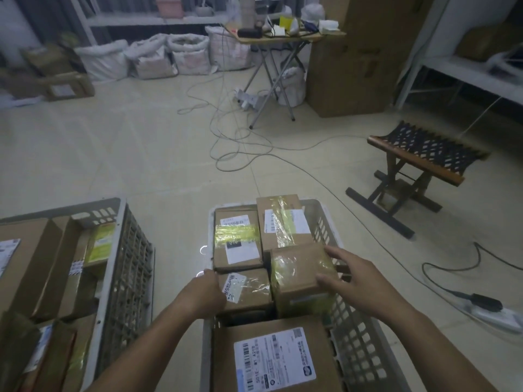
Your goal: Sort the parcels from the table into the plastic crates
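Right hand [356,281], fingers spread flat, seats a small tape-wrapped cardboard parcel [304,278] in the white slatted plastic crate [351,335] at lower centre — likely squaring it. Left hand [208,291] steadies a neighbouring labelled carton [246,290] — finger grip hidden.

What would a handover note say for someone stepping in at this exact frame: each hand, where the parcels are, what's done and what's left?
Left hand: fingers curled down at the left edge of a small labelled parcel in the white crate; the grip itself is hidden.
Right hand: open, fingers spread against the taped parcel sitting tilted on top of the load.
Done: the white crate is packed with cardboard parcels; the grey crate to the left also holds several.
Left: seat the tilted parcel. The table is out of view, so remaining parcels cannot be counted.
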